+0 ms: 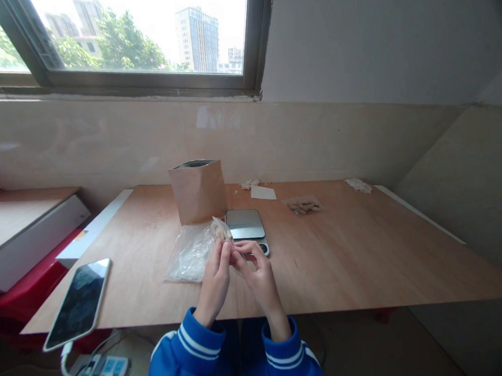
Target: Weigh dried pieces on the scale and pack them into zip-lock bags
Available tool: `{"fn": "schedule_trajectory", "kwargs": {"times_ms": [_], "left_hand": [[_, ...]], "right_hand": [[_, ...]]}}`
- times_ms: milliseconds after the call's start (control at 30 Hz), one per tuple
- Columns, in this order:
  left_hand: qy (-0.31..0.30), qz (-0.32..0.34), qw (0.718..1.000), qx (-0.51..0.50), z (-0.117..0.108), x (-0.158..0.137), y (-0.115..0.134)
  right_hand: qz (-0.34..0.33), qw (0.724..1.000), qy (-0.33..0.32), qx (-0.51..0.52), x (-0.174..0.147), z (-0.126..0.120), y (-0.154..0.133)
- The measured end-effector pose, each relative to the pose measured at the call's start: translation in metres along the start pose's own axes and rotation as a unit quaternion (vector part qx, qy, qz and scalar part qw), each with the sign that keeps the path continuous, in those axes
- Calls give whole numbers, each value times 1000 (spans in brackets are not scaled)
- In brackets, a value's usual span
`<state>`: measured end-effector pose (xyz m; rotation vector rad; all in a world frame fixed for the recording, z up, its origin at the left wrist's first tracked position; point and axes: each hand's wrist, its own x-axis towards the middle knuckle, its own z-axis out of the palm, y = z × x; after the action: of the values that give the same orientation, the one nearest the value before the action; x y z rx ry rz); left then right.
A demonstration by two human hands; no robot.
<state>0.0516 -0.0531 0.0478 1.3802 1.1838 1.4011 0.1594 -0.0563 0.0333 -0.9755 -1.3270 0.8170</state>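
Note:
Above the table, in front of the scale, my left hand (216,267) and my right hand (258,270) meet at their fingertips. Both are closed in a pinch on a small clear plastic bag (222,229) with pale tan pieces inside. Its lower edge is hidden behind my fingers. Just beyond my right hand sits a kitchen scale (245,224) with a silver plate, its front panel partly covered by my fingers. To the left of my left hand lies a larger clear plastic bag (187,255), flat and wrinkled. Behind it a brown paper pouch (199,193) stands upright with its top open.
A filled small bag (304,206) lies right of the scale, near a white card (263,193). White scraps (358,186) lie at the back right. A phone (78,303) overhangs the table's front left edge, its cable running down to a power strip (104,370).

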Motion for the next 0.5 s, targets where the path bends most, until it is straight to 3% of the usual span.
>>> {"fn": "schedule_trajectory", "kwargs": {"times_ms": [167, 333, 500], "left_hand": [[-53, 17, 998, 1, 3, 0, -1], [-62, 40, 996, 45, 2, 3, -8], [11, 27, 994, 104, -18, 5, -10]], "right_hand": [[12, 1000, -11, 2, -1, -2, -2], [10, 997, 37, -63, -2, 2, 1], [33, 956, 243, -159, 1, -26, 18]]}}
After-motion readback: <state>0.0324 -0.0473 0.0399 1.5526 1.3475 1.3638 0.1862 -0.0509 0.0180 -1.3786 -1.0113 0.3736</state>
